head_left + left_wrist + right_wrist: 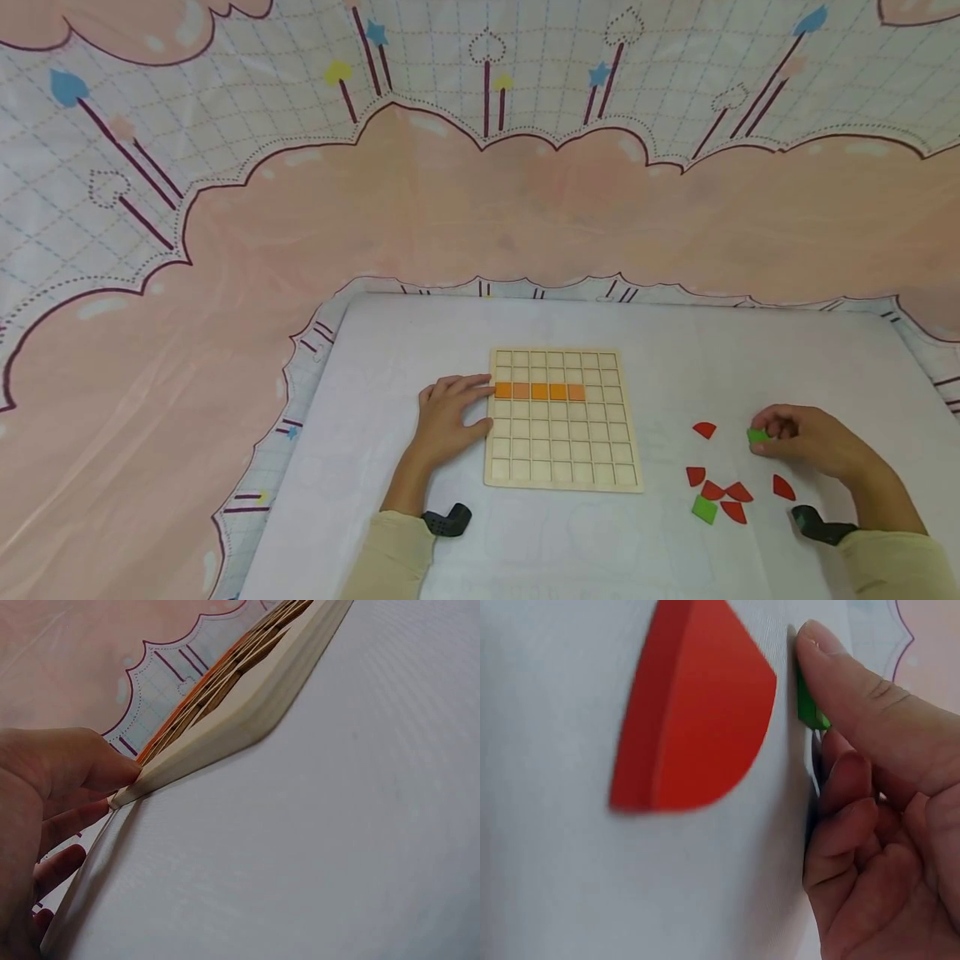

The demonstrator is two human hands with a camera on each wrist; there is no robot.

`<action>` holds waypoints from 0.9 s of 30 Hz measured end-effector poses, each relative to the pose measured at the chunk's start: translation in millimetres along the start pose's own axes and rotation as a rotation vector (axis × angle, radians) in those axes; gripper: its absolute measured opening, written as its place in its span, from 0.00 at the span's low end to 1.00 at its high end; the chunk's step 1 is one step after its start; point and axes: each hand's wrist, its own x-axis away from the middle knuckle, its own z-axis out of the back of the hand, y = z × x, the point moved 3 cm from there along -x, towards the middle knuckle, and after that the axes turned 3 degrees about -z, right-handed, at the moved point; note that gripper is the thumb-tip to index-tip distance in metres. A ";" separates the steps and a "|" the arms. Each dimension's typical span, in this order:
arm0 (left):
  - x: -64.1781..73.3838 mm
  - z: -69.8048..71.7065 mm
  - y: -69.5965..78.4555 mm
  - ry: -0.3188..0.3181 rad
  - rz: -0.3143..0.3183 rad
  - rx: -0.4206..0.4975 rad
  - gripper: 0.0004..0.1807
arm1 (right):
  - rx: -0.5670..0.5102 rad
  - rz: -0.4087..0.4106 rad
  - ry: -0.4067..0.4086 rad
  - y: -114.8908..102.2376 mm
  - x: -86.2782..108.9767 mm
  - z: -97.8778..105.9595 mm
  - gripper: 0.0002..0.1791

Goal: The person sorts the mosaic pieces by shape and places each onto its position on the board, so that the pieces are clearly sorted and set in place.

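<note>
My left hand rests at the left edge of a wooden grid board, its fingers extended. In the left wrist view the thumb touches the board's rim. Several orange square tiles fill one row of cells from the left side. Off to the right, my right hand pinches a green square tile between thumb and fingers, low over the table. From the right wrist, the green tile shows partly behind the thumb. A red quarter-round piece lies close by.
Several red quarter-round pieces lie scattered between the board and my right hand. Among them is another green square. A white cloth covers the table, with a pink patterned sheet beyond. Black devices sit at both wrists.
</note>
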 end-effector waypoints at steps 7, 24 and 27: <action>-0.7 0.4 0.3 -0.001 0.005 -0.003 0.25 | 0.021 -0.034 0.008 -4.9 -0.7 -0.7 0.22; -0.4 0.4 1.3 -0.006 0.008 0.006 0.26 | -0.058 0.045 0.095 -36.1 -4.6 -5.0 0.20; -0.1 0.9 1.6 -0.008 0.009 0.002 0.25 | -0.117 0.078 0.082 -50.0 -8.0 -7.7 0.19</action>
